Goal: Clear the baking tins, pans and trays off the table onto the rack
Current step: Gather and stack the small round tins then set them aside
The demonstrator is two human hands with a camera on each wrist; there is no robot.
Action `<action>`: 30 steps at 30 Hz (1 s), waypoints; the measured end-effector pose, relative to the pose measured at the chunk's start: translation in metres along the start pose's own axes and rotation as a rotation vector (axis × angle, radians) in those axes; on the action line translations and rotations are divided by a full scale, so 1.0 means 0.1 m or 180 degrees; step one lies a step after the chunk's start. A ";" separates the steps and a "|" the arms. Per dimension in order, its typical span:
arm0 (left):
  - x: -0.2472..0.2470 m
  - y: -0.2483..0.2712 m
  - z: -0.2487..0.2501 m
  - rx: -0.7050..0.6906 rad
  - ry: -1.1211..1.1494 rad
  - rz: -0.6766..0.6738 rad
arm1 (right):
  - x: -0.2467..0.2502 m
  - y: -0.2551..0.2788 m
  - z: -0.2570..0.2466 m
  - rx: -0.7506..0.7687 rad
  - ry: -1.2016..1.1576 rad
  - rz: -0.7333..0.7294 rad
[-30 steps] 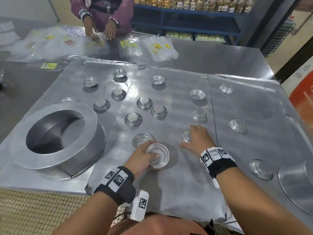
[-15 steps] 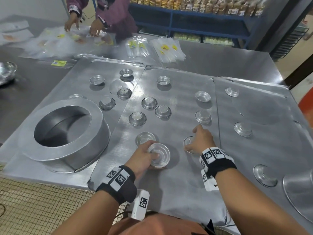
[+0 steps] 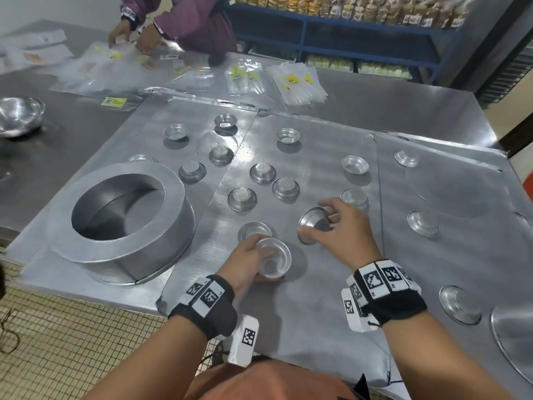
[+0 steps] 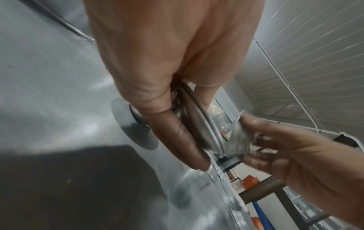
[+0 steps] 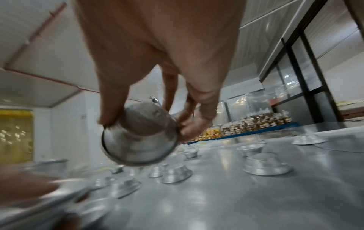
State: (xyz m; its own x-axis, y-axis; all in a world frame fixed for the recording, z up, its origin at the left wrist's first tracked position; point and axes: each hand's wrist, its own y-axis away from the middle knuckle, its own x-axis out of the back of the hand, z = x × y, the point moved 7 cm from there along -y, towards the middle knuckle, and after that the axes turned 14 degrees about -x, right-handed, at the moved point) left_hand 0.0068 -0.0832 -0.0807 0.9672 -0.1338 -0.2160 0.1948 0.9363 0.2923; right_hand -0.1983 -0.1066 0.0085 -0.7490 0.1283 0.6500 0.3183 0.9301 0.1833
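Note:
Several small round aluminium tart tins lie scattered on flat metal trays (image 3: 317, 313) covering the table. My left hand (image 3: 251, 255) grips one small tin (image 3: 274, 259) (image 4: 199, 124) mouth up, just above the tray. My right hand (image 3: 337, 226) pinches another small tin (image 3: 313, 223) (image 5: 139, 140) by its rim, lifted and tipped on its side, mouth toward the left hand's tin. One more tin (image 3: 253, 230) sits on the tray beside the left hand. A large round cake pan (image 3: 121, 226) stands at the left. The rack is not in view.
Another person (image 3: 184, 21) sorts clear plastic bags (image 3: 297, 82) at the table's far side. A metal bowl (image 3: 20, 114) sits far left. A big round pan (image 3: 513, 339) shows at the right edge. Blue shelves (image 3: 360, 50) with packed goods stand behind. Tiled floor lies below the near table edge.
My right hand has picked a small tin off the tray and tilted it toward the left hand. The left hand still holds its tin in the same spot.

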 end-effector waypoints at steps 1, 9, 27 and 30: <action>0.00 0.00 0.01 0.0042 0.0117 0.0065 | -0.03 0.07 -0.09 0.0210 -0.0209 -0.0031; -0.01 0.04 0.21 0.0065 0.0452 -0.0025 | -0.45 0.44 -0.34 0.0980 -0.0813 -0.0488; 0.71 0.11 0.13 -0.0178 0.0261 0.0345 | -1.21 0.45 -0.41 0.0689 -0.0436 -0.1869; 0.84 0.15 0.13 -0.0186 0.0292 0.0548 | -1.23 0.34 -0.45 0.0605 -0.0060 -0.1983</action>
State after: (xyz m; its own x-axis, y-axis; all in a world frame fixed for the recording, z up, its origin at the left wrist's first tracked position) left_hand 0.0930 -0.0841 -0.0827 0.9660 0.0574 -0.2522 0.0156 0.9604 0.2783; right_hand -0.0689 -0.1060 -0.0321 -0.7707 -0.4502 0.4509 -0.2858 0.8767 0.3868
